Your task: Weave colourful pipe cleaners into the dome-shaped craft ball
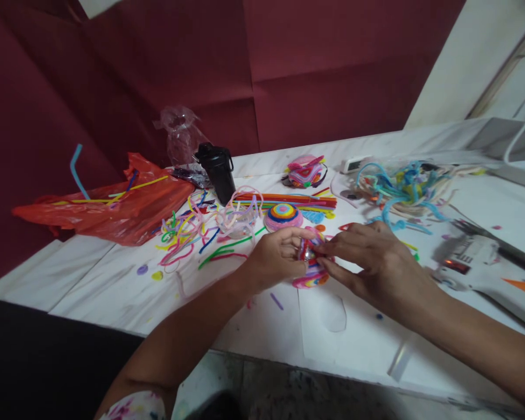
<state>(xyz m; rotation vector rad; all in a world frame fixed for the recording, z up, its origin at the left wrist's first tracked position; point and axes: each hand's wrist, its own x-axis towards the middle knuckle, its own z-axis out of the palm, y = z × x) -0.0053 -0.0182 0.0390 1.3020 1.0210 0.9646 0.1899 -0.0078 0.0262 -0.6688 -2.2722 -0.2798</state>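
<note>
My left hand and my right hand meet at the middle of the white table, both closed around a small round piece wound from pink, red and blue pipe cleaners. My right fingertips pinch its top edge while my left hand cups its side. Just behind it lies a finished coiled disc with rainbow rings. Another pink wound piece sits farther back.
Loose coloured pipe cleaners are scattered to the left, straight ones in a bundle and a tangle at the right. A red plastic bag, a black cup and a glue gun also lie here.
</note>
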